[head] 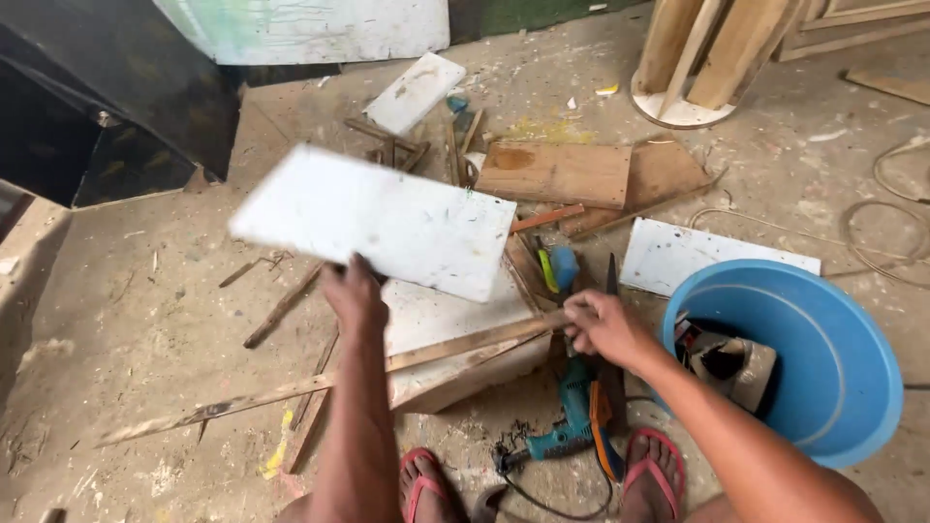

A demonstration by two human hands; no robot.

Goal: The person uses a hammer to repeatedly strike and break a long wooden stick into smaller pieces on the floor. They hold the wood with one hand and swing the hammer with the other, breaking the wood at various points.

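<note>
White board (378, 218), blurred, is riding above the left hand (354, 295), which is gripping its near edge and holding it off the floor. Right hand (601, 327) is clenching the end of a long wooden strip (320, 380) that is running away leftward from that grasp. Teal power drill (573, 416) is lying just below the right hand; blue tub (843, 358) is sitting beside it.

Left hand (354, 293) held a white board (378, 221) raised off the floor. Right hand (603, 326) gripped a long wooden strip (320, 382) beside a blue tub (804, 358); teal drill (572, 416) lay below.
</note>
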